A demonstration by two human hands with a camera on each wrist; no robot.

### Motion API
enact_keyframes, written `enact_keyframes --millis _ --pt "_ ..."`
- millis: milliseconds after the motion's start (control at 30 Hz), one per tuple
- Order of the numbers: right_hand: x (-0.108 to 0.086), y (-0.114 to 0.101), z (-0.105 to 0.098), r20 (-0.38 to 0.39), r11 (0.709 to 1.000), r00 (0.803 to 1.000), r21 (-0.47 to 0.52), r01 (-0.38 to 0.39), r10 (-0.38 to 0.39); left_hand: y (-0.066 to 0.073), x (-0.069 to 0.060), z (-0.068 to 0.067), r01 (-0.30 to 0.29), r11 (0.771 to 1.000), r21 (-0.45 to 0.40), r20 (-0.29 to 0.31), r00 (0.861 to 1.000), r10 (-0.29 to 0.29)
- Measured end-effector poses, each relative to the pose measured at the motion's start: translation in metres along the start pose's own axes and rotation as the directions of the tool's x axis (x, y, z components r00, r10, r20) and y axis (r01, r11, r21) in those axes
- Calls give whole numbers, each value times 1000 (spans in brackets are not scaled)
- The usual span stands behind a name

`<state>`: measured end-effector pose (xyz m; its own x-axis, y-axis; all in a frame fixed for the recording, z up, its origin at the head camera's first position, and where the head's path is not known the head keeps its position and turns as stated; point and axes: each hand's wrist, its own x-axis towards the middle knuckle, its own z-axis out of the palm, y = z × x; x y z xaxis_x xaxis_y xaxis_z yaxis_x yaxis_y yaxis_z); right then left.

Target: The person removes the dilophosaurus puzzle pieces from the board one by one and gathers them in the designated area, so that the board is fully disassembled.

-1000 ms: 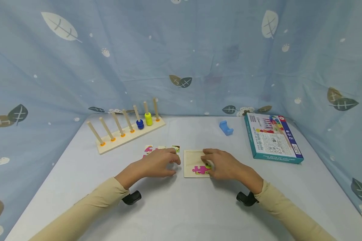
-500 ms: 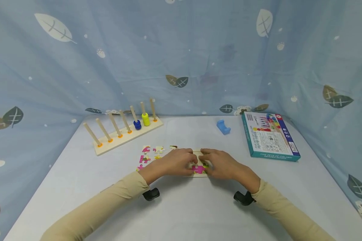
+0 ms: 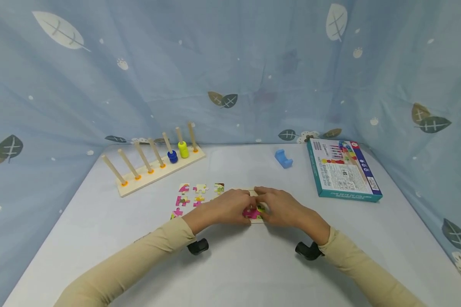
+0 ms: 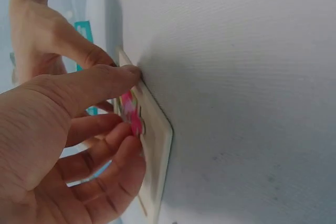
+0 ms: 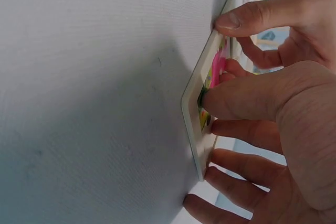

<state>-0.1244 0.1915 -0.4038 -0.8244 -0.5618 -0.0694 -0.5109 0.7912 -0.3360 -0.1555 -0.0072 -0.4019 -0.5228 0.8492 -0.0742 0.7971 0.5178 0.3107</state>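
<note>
A shallow wooden puzzle board [image 5: 190,100] lies on the table between my hands, with joined pink and green jigsaw pieces [image 3: 252,213] in it. My left hand [image 3: 232,207] is at its left side. In the left wrist view the thumb rests along the near edge, and curled fingers touch a pink puzzle piece [image 4: 135,119]. My right hand [image 3: 282,209] holds the board's right side. Its thumb presses a yellow-green puzzle piece [image 5: 203,119], and bent fingers reach the board's edge. Fingers partly hide the pieces.
Several loose puzzle pieces [image 3: 182,200] lie left of the board. Behind them stands a wooden peg rack [image 3: 157,170] with blue and yellow beads. A blue curved block [image 3: 283,159] sits farther back. A flat teal box [image 3: 343,170] lies at the right.
My left hand has moved right from beside the loose pieces onto the board, uncovering several of them. My right hand has stayed at the board's right side.
</note>
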Motion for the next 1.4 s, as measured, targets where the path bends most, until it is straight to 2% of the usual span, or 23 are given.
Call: enact_keyframes --millis 200,433,567,800,1033,1233,1400 --pt "0 -1 0 -1 1000 1000 8 -4 4 0 1 -1 9 1000 0 3 1000 -9" --pt "0 -1 0 2 1000 1000 15 -7 7 -1 3 1 34 998 -49 1 999 -34" --pt "0 -1 0 6 1000 1000 20 -10 10 -2 2 3 34 998 -50 -12 999 -35" --pt "0 -1 0 12 999 999 15 -34 34 -2 -2 6 -9 999 -35 -40 999 8" --pt "0 0 0 16 999 999 -2 -34 34 -6 -10 -1 -28 995 -101 -75 997 20" --pt "1 0 0 12 999 999 -24 -33 34 -12 -19 -11 -2 984 -176 -110 994 -18" --pt "2 -1 1 22 999 999 -18 -38 38 -18 -28 -17 -11 982 -189 -120 993 -12"
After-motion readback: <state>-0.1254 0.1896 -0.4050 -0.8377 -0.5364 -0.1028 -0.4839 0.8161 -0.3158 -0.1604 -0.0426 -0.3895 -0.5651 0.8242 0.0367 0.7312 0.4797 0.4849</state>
